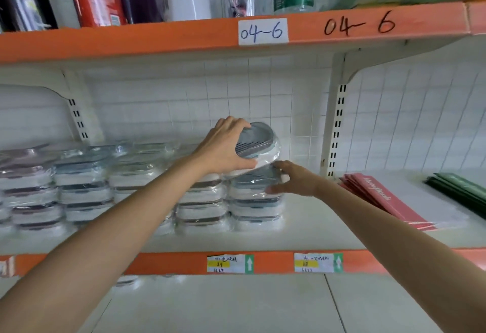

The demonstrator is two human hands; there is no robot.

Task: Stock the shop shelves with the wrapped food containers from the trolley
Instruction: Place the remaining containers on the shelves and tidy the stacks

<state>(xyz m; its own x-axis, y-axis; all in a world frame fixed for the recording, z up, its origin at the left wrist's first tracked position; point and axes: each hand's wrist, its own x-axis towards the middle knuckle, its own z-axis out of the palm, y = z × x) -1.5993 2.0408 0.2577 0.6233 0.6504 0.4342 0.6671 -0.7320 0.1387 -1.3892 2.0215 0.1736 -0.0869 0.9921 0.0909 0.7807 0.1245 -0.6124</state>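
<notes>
Left hand (223, 148) grips the tilted container (259, 139) just above the rightmost stack (256, 201); my right hand (294, 179), fingers straight, steadies that stack.

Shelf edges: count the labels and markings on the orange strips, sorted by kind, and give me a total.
White paper label reading 04-6: 1
04-6 handwritten straight on the orange edge: 1
Price tags with a green arrow: 2
Torn sticker scrap at the far left: 1
Total: 5
</notes>
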